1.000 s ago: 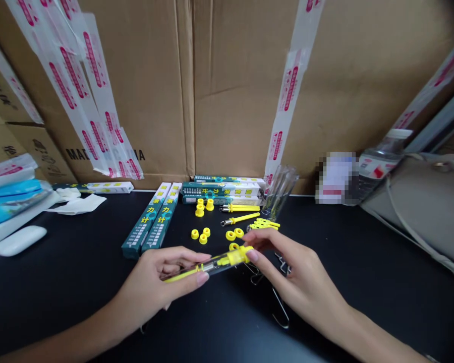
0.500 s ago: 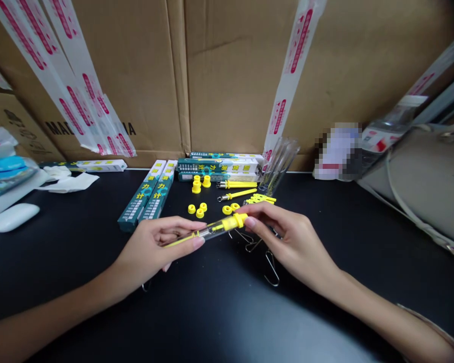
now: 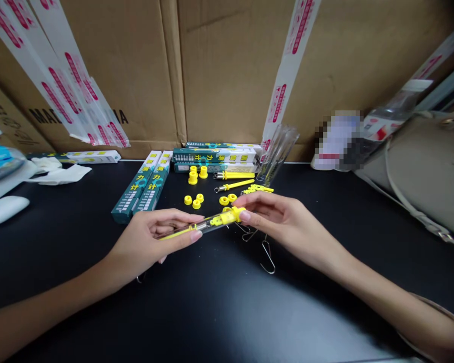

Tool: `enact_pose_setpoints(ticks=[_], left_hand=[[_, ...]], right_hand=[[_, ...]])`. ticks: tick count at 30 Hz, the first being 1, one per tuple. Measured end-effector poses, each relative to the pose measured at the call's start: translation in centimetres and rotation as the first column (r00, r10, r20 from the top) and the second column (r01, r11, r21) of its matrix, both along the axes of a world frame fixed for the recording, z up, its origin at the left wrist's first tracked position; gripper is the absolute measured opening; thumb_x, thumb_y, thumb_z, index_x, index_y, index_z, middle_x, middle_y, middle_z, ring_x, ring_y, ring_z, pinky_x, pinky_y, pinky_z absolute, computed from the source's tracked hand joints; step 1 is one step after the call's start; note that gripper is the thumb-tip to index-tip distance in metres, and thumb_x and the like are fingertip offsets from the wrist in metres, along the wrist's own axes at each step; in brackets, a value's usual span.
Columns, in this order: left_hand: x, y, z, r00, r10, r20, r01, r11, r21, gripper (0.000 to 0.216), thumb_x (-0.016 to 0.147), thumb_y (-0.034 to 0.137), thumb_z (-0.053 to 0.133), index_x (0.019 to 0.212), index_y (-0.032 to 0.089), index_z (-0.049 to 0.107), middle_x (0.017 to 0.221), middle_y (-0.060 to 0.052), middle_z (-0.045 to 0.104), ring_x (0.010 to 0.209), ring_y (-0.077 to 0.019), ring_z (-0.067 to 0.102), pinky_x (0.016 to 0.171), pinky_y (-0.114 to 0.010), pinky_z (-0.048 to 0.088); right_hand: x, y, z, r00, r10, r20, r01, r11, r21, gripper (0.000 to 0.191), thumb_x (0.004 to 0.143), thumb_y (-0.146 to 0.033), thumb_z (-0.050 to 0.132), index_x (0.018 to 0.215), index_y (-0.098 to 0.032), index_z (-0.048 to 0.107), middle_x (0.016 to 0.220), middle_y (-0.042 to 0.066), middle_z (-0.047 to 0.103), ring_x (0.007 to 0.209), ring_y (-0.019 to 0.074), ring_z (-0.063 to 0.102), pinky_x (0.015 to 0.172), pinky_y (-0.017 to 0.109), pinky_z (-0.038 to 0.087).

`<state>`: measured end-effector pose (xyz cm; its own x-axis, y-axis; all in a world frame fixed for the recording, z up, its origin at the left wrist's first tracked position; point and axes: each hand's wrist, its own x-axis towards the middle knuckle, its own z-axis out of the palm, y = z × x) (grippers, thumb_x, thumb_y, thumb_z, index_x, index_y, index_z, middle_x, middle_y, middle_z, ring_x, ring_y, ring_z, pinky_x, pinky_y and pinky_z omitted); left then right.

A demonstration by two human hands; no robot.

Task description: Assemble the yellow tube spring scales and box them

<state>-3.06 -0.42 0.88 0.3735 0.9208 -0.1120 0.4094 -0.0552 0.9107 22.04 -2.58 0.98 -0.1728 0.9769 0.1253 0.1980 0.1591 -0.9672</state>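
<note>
My left hand (image 3: 155,236) is wrapped round the clear tube of a spring scale (image 3: 208,224), held slanting with its right end higher. Inside the tube show a thin yellow rod, a metal spring piece and a yellow insert. At the tube's right end, thumb and fingers of my right hand (image 3: 278,214) pinch its yellow cap (image 3: 237,214). A wire hook pokes out below my left hand. Under my right hand lie several metal hooks (image 3: 267,258), partly hidden. Just beyond are yellow rings (image 3: 224,200) and yellow rods (image 3: 236,185) with metal ends.
Green-and-white boxes (image 3: 215,155) lie at the back, two more (image 3: 136,189) to the left. Yellow caps (image 3: 193,176) and small rings (image 3: 196,203) stand before them. Clear tubes (image 3: 278,154) lean against the cardboard (image 3: 227,75). A bottle (image 3: 386,121) and bag (image 3: 427,176) sit right.
My right fingers have moved slightly closer to the tube and cover more of the yellow cap. The whole view has shifted a little; my left hand keeps its hold.
</note>
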Motion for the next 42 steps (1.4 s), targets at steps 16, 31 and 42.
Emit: enact_pose_setpoints(ticks=[16, 31, 42], left_hand=[[-0.1, -0.2, -0.6, 0.995, 0.035, -0.090, -0.027, 0.997, 0.078, 0.039, 0.075, 0.047, 0.075, 0.104, 0.022, 0.078, 0.078, -0.004, 0.077, 0.060, -0.0150, 0.063, 0.046, -0.018, 0.041], [-1.4, -0.5, -0.7, 0.987, -0.135, 0.093, 0.137, 0.990, -0.021, 0.046, 0.090, 0.055, 0.056, 0.127, 0.028, 0.064, 0.068, 0.002, 0.058, 0.049, -0.0084, 0.041, 0.045, -0.018, 0.032], [-1.3, 0.1, 0.5, 0.874, -0.083, 0.479, 0.294, 0.874, -0.387, 0.065, 0.078, 0.064, 0.056, 0.125, 0.020, 0.068, 0.099, -0.012, 0.070, 0.044, -0.0086, 0.044, 0.034, -0.019, 0.033]], right_hand=[[-0.8, -0.3, -0.9, 0.938, -0.101, -0.331, -0.011, 0.948, -0.319, 0.033, 0.069, -0.026, 0.089, 0.099, -0.021, 0.078, 0.097, 0.000, 0.077, 0.087, 0.0105, 0.068, 0.082, 0.018, 0.053], [-2.1, -1.4, -0.5, 0.793, -0.201, -0.576, 0.016, 0.951, -0.309, 0.034, 0.074, -0.019, 0.086, 0.106, -0.021, 0.074, 0.100, 0.002, 0.076, 0.092, 0.0126, 0.071, 0.086, 0.020, 0.057], [-1.6, -0.8, -0.7, 0.773, -0.252, -0.582, 0.009, 0.922, -0.386, 0.036, 0.076, -0.019, 0.085, 0.110, -0.021, 0.075, 0.101, 0.004, 0.077, 0.097, 0.0158, 0.072, 0.092, 0.024, 0.058]])
